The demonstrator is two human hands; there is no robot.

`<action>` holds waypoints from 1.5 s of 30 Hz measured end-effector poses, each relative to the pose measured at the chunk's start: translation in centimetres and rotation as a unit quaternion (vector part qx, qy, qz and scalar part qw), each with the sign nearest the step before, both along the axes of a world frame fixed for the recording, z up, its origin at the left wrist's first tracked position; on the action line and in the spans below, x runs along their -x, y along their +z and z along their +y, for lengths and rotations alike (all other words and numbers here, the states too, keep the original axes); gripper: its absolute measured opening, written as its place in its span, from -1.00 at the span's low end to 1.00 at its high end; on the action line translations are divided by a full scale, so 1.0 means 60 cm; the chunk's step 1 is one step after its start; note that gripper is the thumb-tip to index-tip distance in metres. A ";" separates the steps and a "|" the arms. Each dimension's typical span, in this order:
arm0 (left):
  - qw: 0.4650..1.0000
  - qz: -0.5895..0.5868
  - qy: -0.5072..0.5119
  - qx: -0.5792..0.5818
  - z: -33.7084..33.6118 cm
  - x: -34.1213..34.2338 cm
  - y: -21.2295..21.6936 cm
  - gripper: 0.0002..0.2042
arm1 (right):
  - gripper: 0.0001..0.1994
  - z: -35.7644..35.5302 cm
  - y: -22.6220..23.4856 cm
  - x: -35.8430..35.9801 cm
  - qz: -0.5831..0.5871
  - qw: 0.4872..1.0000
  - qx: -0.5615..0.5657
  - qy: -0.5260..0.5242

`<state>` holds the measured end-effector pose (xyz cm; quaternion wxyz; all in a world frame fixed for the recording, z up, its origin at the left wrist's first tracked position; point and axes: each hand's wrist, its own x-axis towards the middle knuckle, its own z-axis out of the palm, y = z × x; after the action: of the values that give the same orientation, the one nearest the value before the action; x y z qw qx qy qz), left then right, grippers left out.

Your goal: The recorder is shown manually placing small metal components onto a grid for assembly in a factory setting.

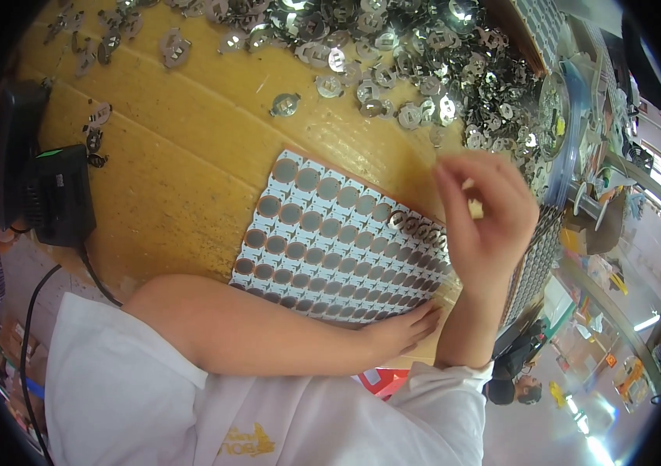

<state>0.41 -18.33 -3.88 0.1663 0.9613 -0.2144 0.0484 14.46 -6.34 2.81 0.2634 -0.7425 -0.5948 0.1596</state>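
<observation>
Pressing one white panel [323,241]: left hand [396,330] flat, open; right hand [486,217] raised, grasp unclear.

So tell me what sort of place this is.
Probably a small electronics assembly workshop. A white panel of round pads lies on a yellow workbench, a heap of small metal clips sits behind it, and the right hand is raised over the panel.

L hand [396,330] flat, palm down, R hand [486,221] raised, fingers [451,194] curled
</observation>
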 end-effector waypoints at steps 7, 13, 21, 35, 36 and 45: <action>0.996 -0.004 0.071 -0.059 -0.001 0.002 0.007 -0.46 | -0.75 0.052 -0.034 0.022 -0.057 0.998 -0.033 0.014; 0.998 0.021 -0.008 -0.051 0.006 -0.002 0.009 -0.49 | -0.81 0.040 -0.046 0.011 -0.048 0.996 -0.064 0.030; 0.999 0.012 0.003 -0.052 0.009 -0.001 0.010 -0.46 | -0.81 0.026 -0.024 0.008 -0.050 0.992 0.025 0.117; 0.998 -0.032 0.025 -0.038 -0.035 0.003 -0.020 -0.32 | -0.74 -0.028 -0.034 0.009 -0.029 0.998 -0.050 -0.012; 0.999 -0.025 0.021 -0.038 -0.030 0.004 -0.020 -0.35 | -0.73 -0.032 -0.031 0.008 -0.029 0.998 -0.045 -0.028; 0.999 0.009 -0.035 -0.026 0.013 0.006 0.008 -0.53 | -0.67 -0.040 -0.039 0.005 -0.008 0.999 -0.021 -0.033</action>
<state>0.08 -17.53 -3.40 0.1443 0.9576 -0.2475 0.0286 14.14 -8.76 0.47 0.2792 -0.7576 -0.5749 0.1328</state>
